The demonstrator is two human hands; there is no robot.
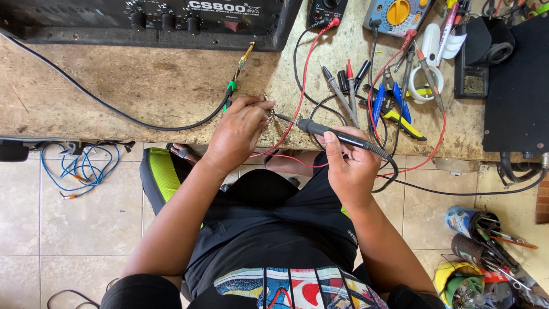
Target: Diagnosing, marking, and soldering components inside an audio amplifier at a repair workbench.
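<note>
Currently the right hand (351, 166) grips a soldering iron (337, 135) like a pen, fingers clamped on its black handle, tip aimed left. Left hand (237, 130) rests at the workbench (143, 86) edge, fingertips pinched on a small metal part (269, 113). Beside the person, floor tins (474, 234) hold assorted tools.

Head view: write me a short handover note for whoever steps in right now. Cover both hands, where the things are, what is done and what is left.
Left hand: pinching a small metal part at the workbench edge, beside the green-collared black cable.
Right hand: gripping the soldering iron, tip at that part.
Amplifier sits at the back; multimeter probes and pliers lie to the right.
Done: part and iron brought together.
Left: whether the joint is finished cannot be told.
</note>
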